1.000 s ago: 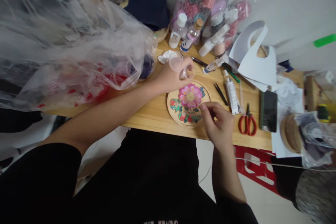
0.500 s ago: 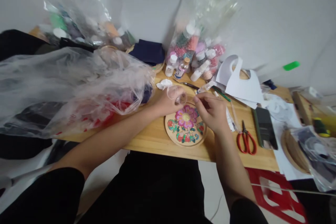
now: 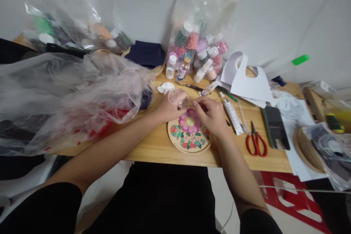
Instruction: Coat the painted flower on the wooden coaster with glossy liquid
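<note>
My left hand [image 3: 168, 109] is closed around a small clear cup [image 3: 184, 102], tilted over the back of a round wooden board [image 3: 175, 142]. A second clear round rim shows over the knuckles; I cannot tell whether it belongs to the same cup. My right hand [image 3: 212, 116] pinches thumb and finger together close to the cup's mouth; what they hold is too small to make out. On the board is a pink flower [image 3: 189, 120] with a yellow centre, above red, green and teal shapes. My right hand hides part of its right side.
Red-handled scissors [image 3: 256, 143], a white tube [image 3: 231, 113] and a phone [image 3: 275, 128] lie to the right. Small bottles [image 3: 183, 69] and bags of bead jars [image 3: 189, 40] stand behind. A crumpled plastic bag [image 3: 82, 91] covers the table's left side.
The view has shifted slightly, so most things appear further left. My right hand has come closer to the cup, and the white tube beside it is more visible.
</note>
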`<state>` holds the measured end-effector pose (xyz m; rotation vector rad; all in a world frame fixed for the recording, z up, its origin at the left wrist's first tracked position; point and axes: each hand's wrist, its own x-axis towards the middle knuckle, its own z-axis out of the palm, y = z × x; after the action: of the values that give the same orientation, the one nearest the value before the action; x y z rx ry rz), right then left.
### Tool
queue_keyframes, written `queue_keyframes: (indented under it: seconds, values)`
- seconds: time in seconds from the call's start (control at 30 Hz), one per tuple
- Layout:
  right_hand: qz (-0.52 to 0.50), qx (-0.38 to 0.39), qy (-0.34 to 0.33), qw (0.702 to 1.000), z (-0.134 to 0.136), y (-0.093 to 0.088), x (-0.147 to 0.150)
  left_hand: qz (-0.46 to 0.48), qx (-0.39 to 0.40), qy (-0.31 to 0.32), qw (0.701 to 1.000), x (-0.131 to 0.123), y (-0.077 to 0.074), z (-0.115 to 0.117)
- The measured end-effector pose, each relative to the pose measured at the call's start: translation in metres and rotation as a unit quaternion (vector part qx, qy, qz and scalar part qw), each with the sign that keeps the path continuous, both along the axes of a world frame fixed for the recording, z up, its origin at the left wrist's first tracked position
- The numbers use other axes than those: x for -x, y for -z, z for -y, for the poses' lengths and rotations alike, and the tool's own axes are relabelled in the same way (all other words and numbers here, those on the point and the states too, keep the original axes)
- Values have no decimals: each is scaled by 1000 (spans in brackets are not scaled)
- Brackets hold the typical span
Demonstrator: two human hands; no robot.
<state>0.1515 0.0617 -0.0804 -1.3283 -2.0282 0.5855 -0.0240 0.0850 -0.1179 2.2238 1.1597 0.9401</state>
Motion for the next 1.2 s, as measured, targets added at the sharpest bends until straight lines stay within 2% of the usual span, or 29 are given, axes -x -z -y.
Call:
queue_keyframes:
  seconds: [0.2,0.3,0.43,0.53,0.63,0.73,0.93,1.2]
  values:
    - [-169,98,49,980,0,4,-3,-8,-21,-1,1000,-1,-1,1]
    - [-217,127,68,966,-1,2,-4,-8,-17,0,1000,0,-3,1]
    - [-266,133,76,952,3,-2,-8,-13,-4,-2,1000,0,-2,-1]
    - [-294,107,78,947,16,-3,-16,-9,4,-4,1000,0,0,-2]
    - [-260,121,63,956,34,0,-24,-7,8,-2,1000,0,0,-1]
    - [-203,121,16,972,45,5,-27,-3,13,-2,1000,-1,-1,-1]
    - [-86,89,-29,992,45,5,-21,-8,2,-6,1000,-2,1,-2]
    - [-40,75,-49,995,46,7,-20,9,7,-4,1000,-1,4,-4]
